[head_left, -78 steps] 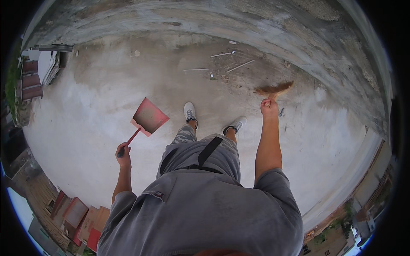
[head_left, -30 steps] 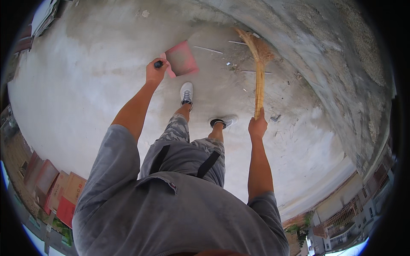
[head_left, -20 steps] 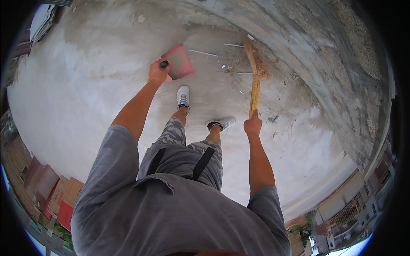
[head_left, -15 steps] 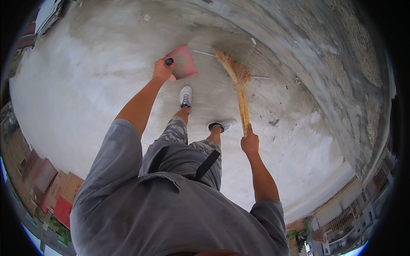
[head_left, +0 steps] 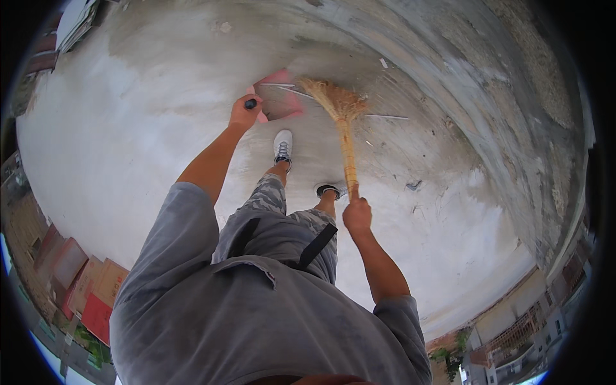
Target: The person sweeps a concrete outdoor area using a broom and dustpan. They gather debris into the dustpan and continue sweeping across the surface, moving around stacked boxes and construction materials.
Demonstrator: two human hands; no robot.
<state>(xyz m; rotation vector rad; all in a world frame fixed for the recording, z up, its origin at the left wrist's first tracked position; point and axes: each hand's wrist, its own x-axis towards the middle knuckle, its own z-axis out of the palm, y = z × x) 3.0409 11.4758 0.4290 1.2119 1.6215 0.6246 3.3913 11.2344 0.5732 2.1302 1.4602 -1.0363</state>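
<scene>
My left hand (head_left: pixel 243 111) is closed round the dark-tipped handle of a pink dustpan (head_left: pixel 294 110), whose pan rests on the concrete floor with its mouth toward the right. In my right hand (head_left: pixel 357 214) is the handle of a straw broom (head_left: pixel 347 144). Its fanned bristles touch the floor just right of the dustpan. A thin white strip (head_left: pixel 296 92) reaches from the bristles to the pan, and another short piece lies inside it. One more white strip (head_left: pixel 387 117) sticks out to the right of the broom.
My shoes (head_left: pixel 283 145) stand on the floor below the dustpan. A small dark scrap (head_left: pixel 414 185) lies to the right, and a white bit (head_left: pixel 384 63) lies farther off. Rough, streaked concrete (head_left: pixel 487 96) runs along the right. Cardboard boxes (head_left: pixel 90 285) are at the lower left.
The broom has swept left toward the dustpan, its bristles fanning out. White strips have shifted left, with one end now in the pan. The dustpan has barely moved.
</scene>
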